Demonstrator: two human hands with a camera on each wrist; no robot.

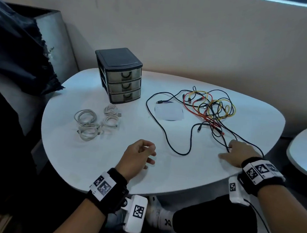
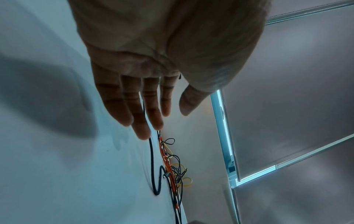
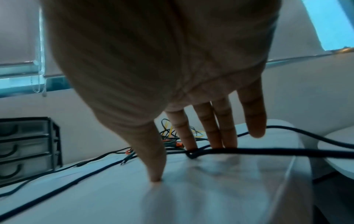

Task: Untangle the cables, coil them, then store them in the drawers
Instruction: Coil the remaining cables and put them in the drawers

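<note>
- The tangled cables [image 1: 209, 109], black, red and yellow, lay in a loose knot on the far right of the white desk [image 1: 181, 173], with a long black cable [image 1: 167, 136] trailing toward the near edge.
- The right hand [image 1: 238, 153] rested on the desk at the near right, fingers straight and spread, fingertips [image 3: 191, 144] pressing a black strand where it crossed another; it gripped nothing.
- The left hand [image 1: 138, 155] hovered above the desk's near middle, fingers relaxed, thumb apart, empty.
- Four coiled white cables [image 1: 95, 121] sat at the near left, just in front of the three-drawer box [image 1: 122, 77], whose drawers were all closed.
- The cords looked light, limp and braided, likely to snag at their plugs; taking one by a free plug end and feeding it back through the loops seemed safest.
- A pale sheet [image 1: 168, 113] lay under the black loop, and the coils stood between the hands and the drawers.
- One black strand hung over the desk's right edge and could slide off.
</note>
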